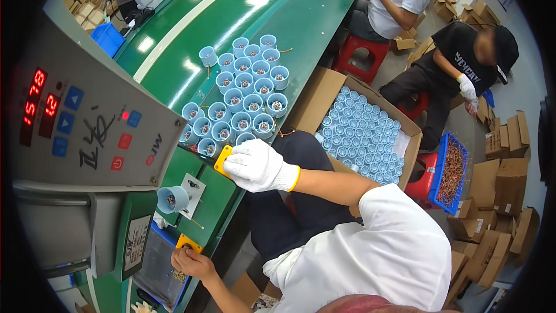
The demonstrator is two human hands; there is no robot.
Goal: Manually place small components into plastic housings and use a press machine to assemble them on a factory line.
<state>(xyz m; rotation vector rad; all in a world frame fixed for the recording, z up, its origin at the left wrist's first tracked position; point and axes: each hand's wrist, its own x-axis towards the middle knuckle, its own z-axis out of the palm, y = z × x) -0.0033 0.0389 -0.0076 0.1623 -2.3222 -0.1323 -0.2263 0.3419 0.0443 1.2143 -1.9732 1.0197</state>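
Observation:
My left hand (pixel 194 264), bare, is at the yellow button box (pixel 195 244) on the bench's near edge, its fingers curled against the box by the black button. In a white glove, my right hand (pixel 255 166) is closed over a second yellow button box (pixel 222 162), whose button is partly hidden. Between the two boxes, a light blue cup (pixel 173 199) lies tilted in a white plate fixture (pixel 194 191), with a metal part inside and a thin wire trailing below. Several similar blue cups (pixel 253 102) with metal parts inside stand grouped just beyond my right hand.
A grey machine (pixel 98 122) with red digits and buttons stands at left. A carton (pixel 315 95) of blue cups sits to the right. A blue basket (pixel 449 182) of wired parts stands farther right. People sit along the green bench (pixel 301 29); flattened cartons (pixel 483 188) lie behind.

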